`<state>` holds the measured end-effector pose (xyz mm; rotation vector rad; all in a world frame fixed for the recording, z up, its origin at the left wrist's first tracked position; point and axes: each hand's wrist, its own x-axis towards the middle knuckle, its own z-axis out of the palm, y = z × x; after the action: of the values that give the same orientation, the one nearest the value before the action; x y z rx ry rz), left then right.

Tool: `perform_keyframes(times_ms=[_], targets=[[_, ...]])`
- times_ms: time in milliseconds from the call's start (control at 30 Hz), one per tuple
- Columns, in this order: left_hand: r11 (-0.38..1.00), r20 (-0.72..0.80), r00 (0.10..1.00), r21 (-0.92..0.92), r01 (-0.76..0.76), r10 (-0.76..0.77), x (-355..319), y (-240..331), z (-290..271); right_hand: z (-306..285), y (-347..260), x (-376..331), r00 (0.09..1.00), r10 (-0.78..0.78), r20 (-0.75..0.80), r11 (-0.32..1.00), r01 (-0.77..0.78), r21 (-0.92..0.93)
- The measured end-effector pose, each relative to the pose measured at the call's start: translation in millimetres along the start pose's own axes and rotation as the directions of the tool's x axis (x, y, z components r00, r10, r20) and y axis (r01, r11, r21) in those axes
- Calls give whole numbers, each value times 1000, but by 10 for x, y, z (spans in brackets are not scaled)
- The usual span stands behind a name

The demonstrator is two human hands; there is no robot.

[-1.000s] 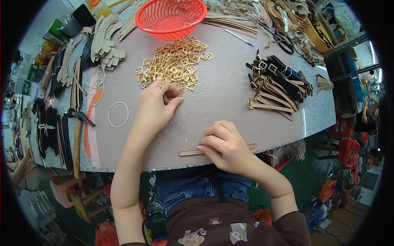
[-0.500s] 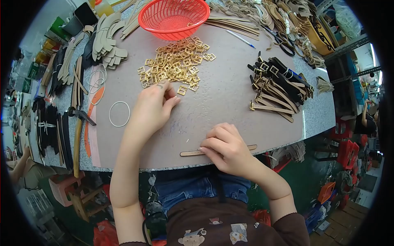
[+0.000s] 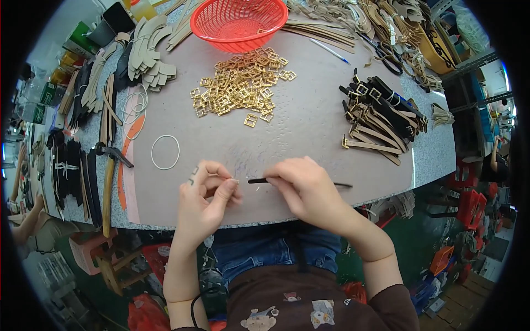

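Observation:
My right hand is closed on a narrow leather strap, its dark side and edge showing. One strap end sticks out to the left of the fingers and the other to the right. Facing the left end, a short gap away, my left hand has thumb and fingertips pinched together. Whatever is between them is too small and covered to make out. Beyond both hands lies a heap of gold-coloured metal buckles, a few loose at its near edge.
A red plastic basket stands behind the buckles. On the right lies a pile of buckled straps. A white rubber band, a hammer and bundled leather pieces lie to the left. Scissors and a pen are at the far right.
My left hand has come back from the buckle heap toward me, its fingers now pinched near the strap. My right hand has lifted the strap off the table and turned its dark side into view.

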<state>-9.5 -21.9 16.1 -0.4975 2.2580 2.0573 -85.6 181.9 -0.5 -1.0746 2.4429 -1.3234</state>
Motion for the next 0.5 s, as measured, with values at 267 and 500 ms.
perform_keyframes(times_ms=[267,500], targets=[[726,353,933,-660,193,72,96,-385,28,-62,-100,132,989,43,140,931,-91,354],[631,474,878,-699,336,58,65,-307,103,130,-112,28,997,79,-12,900,-66,432]])
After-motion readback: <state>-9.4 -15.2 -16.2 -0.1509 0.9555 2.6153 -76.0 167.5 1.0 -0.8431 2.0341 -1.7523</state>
